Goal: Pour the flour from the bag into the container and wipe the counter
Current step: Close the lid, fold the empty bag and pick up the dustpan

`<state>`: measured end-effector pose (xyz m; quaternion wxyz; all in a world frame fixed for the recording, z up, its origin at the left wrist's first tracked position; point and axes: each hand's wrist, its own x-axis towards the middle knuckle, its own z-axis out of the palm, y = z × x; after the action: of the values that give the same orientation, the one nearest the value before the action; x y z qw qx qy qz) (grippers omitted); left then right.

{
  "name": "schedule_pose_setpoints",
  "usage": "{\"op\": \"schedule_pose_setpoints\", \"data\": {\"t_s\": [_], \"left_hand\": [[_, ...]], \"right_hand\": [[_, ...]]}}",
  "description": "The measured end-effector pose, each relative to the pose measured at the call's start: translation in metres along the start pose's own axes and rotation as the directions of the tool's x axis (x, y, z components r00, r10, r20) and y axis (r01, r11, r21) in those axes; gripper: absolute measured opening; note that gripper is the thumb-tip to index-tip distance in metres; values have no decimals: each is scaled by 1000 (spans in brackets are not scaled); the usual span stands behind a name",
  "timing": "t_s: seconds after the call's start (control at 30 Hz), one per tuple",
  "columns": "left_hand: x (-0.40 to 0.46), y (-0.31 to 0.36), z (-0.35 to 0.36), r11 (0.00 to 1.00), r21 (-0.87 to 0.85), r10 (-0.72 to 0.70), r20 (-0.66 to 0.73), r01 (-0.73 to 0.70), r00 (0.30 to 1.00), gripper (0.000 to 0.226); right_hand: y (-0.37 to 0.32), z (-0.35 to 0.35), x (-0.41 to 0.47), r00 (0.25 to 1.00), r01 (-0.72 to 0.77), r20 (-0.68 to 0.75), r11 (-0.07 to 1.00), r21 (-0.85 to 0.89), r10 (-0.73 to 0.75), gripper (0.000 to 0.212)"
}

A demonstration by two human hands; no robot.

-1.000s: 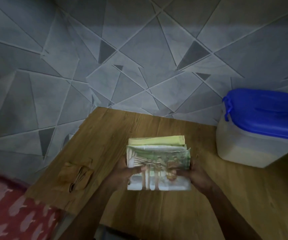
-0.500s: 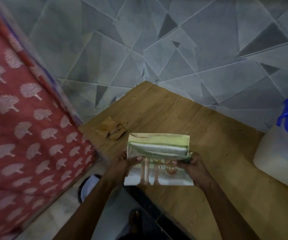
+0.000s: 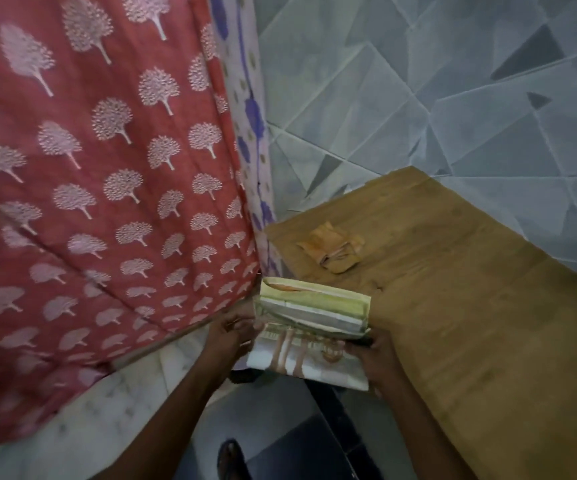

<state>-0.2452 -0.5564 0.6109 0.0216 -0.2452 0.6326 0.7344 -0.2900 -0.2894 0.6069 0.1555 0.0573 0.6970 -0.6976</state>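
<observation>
**Bag in both hands, container out of sight**

Closest to us, we hold one flour bag between two hands, off the near-left corner of the wooden counter and partly over the floor. Our left hand grips the bag's left edge with curled fingers; our right hand grips the right edge, thumb across the printed front. The bag's top is folded over in several layers and looks closed.

We judge the step in hand to be bringing the bag to where it can be opened and poured. To do it well, we should keep the bag upright with the folded top level, support its base as the folds come undone, and open it over the counter and not over the floor, so any spill lands where we can wipe it. The container is not in view from here, so we need to turn back toward it before tipping anything.

Further along the counter lies one crumpled orange-brown cloth, well apart from the bag and ready for wiping. To the left hangs one red curtain printed with pale trees, with a white-and-purple curtain behind it. Beyond is the grey geometric wall.

Count: one bag, one cloth, two hands, two curtains.
</observation>
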Motion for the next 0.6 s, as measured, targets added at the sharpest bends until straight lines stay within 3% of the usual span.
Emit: {"op": "schedule_pose_setpoints", "data": {"t_s": [0.1,0.3,0.4,0.6], "left_hand": [[23,-2,-57,1000,20,11,-133,-9,991,11],[81,-30,-138,991,82,-92,-143,104,985,14],[115,-58,-167,977,79,-180,-193,198,965,13],[194,-141,-206,931,104,-313,-261,349,913,8]], "right_hand": [[14,57,21,999,-25,-22,999,-48,24,24],[44,143,71,993,-63,-109,983,-172,44,28],[60,177,95,968,-190,-191,972,-138,162,28],[162,218,166,928,-332,-247,920,-207,279,25]]}}
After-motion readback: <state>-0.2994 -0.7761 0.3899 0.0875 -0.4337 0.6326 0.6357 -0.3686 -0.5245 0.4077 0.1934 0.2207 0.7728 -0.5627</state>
